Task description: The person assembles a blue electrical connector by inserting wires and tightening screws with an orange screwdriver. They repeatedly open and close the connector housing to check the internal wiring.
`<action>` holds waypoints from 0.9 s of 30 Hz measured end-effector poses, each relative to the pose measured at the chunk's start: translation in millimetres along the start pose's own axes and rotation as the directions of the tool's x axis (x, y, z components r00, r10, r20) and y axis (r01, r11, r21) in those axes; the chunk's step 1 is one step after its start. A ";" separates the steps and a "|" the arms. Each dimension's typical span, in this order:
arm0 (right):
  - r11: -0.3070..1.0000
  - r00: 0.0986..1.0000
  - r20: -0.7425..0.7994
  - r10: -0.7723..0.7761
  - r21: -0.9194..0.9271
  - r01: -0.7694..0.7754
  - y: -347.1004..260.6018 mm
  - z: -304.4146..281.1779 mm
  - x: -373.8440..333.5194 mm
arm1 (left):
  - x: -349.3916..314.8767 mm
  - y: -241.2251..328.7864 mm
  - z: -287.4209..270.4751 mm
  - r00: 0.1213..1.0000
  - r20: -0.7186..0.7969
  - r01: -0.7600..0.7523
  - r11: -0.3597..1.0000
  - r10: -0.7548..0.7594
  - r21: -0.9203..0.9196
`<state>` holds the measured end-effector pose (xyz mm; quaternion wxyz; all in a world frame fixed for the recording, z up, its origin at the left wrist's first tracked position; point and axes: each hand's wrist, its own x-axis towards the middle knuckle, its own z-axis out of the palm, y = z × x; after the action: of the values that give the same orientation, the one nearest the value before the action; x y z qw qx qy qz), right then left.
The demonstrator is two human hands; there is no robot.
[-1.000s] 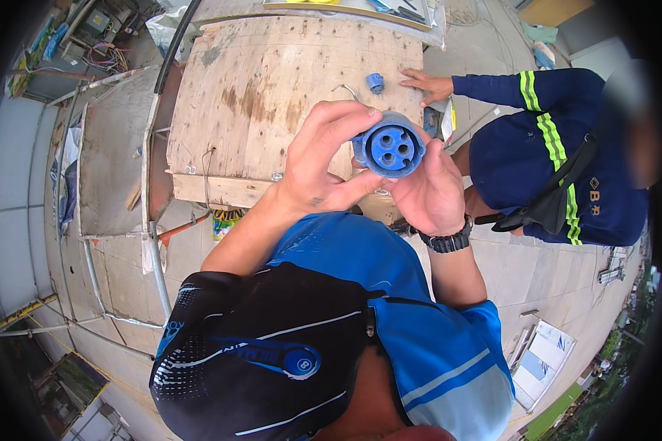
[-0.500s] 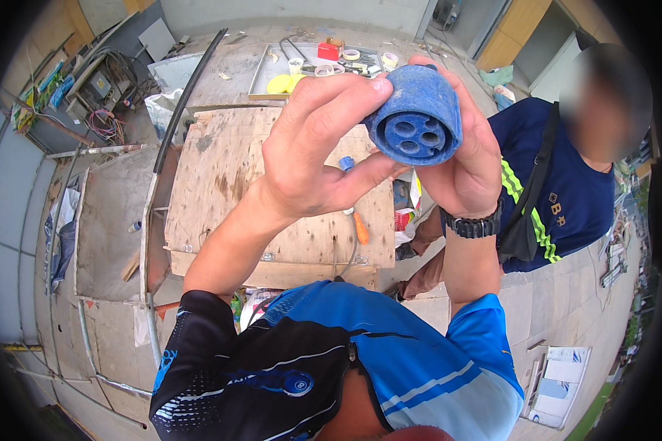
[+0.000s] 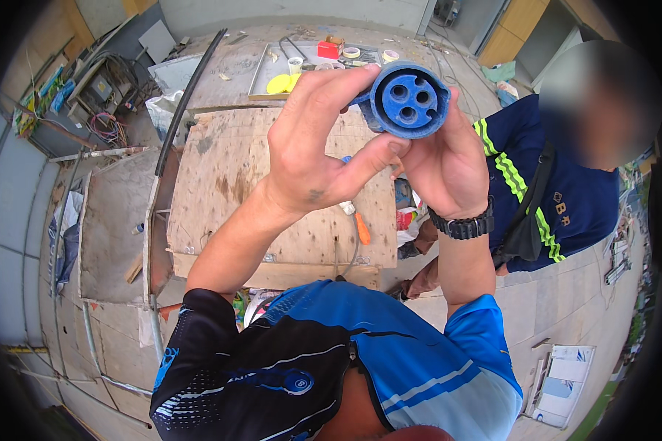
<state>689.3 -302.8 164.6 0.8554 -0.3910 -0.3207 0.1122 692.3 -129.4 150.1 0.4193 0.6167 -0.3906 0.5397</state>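
Observation:
A blue industrial power connector is held up over the table, its round face with three pin holes turned toward me. My left hand grips it from the left, fingers along the top and side, thumb under the lower rim. Around its right side and underneath curls my right hand, with a black watch on the wrist; some of its fingers are hidden behind the connector. Below the hands, a screwdriver with an orange handle lies on the plywood tabletop.
Behind the table, a metal tray holds tape rolls, yellow discs and a red box. A co-worker in a navy shirt stands close on the right. At left are a metal-framed trough and a long black bar.
The connector has tilted and turned so its holed face now points more squarely at me. Both hands still hold it. The co-worker has leaned slightly.

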 end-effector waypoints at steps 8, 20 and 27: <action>1.000 0.998 -0.068 0.008 -0.005 -0.008 3.0 -3.3 -0.5 | -2.7 -1.5 4.1 0.999 0.027 0.042 0.999 -0.042 -0.003; 0.996 0.997 0.055 -0.047 0.083 0.042 6.2 -10.6 -2.3 | -6.5 -1.7 3.7 0.995 0.010 -0.098 0.995 0.098 -0.008; 0.980 0.993 0.068 -0.095 -0.167 0.105 -7.3 -7.0 -4.1 | -2.3 7.3 5.2 0.995 0.002 -0.100 0.993 0.101 -0.069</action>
<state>690.2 -313.7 164.7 0.8135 -0.4425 -0.3736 0.0528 687.0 -136.7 148.1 0.4114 0.5830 -0.4407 0.5447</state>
